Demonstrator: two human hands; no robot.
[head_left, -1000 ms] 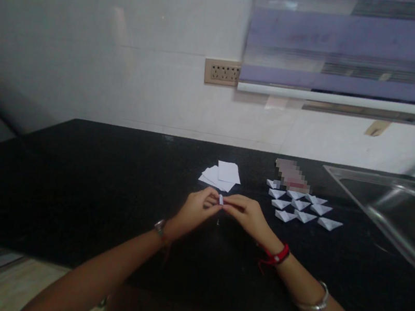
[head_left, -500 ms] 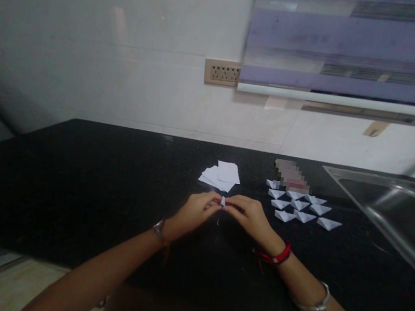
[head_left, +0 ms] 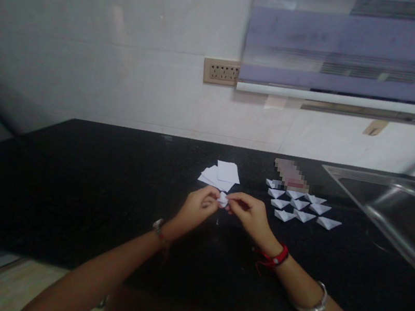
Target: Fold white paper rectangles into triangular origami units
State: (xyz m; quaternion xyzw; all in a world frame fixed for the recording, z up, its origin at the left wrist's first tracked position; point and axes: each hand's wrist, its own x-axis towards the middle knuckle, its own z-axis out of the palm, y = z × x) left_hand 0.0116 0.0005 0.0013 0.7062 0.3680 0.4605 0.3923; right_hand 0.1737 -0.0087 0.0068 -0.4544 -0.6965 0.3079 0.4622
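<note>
A small folded piece of white paper (head_left: 223, 199) is pinched between my two hands above the dark countertop. My left hand (head_left: 200, 204) grips its left side with thumb and fingers. On the other side, my right hand (head_left: 248, 212) holds it between thumb and fingertips. Fingers cover part of the paper, so its full shape is hidden. Just beyond the hands lie several loose white paper sheets (head_left: 216, 177), partly overlapping. To the right, several folded white paper boats (head_left: 299, 205) sit in uneven rows.
A pixelated flat object (head_left: 291, 175) lies behind the paper boats. The steel sink (head_left: 365, 204) is set into the black countertop (head_left: 88, 184) at the right. A socket strip (head_left: 222, 72) and a purple striped blind (head_left: 358, 48) are on the wall behind.
The folded paper between my fingers has spread wider and shows more of its white surface. My fingertips have shifted slightly apart around it. The sheets and paper boats have stayed in place.
</note>
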